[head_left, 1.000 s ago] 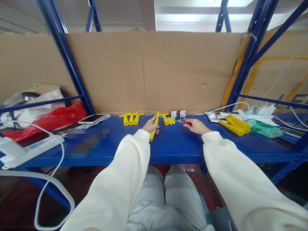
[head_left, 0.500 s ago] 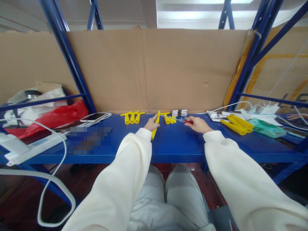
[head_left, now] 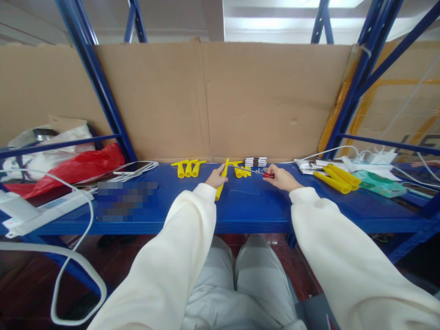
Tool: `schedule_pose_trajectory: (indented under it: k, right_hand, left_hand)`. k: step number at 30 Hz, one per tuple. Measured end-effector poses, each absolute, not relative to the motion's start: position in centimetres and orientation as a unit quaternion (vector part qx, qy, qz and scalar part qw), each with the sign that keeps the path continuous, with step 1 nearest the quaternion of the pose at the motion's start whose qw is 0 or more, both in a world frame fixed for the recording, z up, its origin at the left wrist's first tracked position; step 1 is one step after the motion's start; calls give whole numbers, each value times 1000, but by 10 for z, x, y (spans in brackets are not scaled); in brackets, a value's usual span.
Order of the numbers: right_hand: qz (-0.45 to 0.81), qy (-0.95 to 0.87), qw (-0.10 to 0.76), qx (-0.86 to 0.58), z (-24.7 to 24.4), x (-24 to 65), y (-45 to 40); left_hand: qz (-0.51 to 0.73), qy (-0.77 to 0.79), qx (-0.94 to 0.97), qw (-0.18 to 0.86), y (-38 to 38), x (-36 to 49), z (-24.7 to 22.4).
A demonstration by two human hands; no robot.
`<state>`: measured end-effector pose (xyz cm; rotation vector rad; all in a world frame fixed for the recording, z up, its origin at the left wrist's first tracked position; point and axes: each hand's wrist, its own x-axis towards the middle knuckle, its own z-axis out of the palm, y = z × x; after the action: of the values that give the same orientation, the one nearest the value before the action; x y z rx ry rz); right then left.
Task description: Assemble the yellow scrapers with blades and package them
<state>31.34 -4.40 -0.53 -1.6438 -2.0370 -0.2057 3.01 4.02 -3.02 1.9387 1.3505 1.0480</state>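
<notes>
My left hand (head_left: 216, 177) is closed round a yellow tapered part (head_left: 222, 184), which points up and away from me above the blue shelf. Between the fingers of my right hand (head_left: 282, 178) is the red handle of a screwdriver (head_left: 269, 175). Its thin metal shaft runs left, with the tip by the upper part of the yellow piece; whether they touch is too small to tell. Behind the hands lie more yellow parts (head_left: 238, 172) and a stack of small white-and-black pieces (head_left: 255, 162). Tiny bits lie just in front of the stack.
Three yellow parts (head_left: 188, 171) stand left of my hands. More yellow cones (head_left: 338, 178) lie at the right beside a green packet (head_left: 379, 183). At the left are a red bag (head_left: 82, 167), a white power strip (head_left: 51, 211) and cables. Cardboard (head_left: 254, 101) walls the back.
The screwdriver handle and shaft have tilted slightly, with my right hand still on it. My left hand keeps its hold on the yellow part. The whole view has shifted very slightly.
</notes>
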Motion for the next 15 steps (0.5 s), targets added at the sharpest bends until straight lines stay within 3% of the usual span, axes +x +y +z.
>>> schedule_pose_trajectory:
  k: [15]
  right_hand:
    - [-77, -747, 237, -616, -5, 311, -44]
  left_hand:
    - [379, 520, 719, 261, 29, 32, -21]
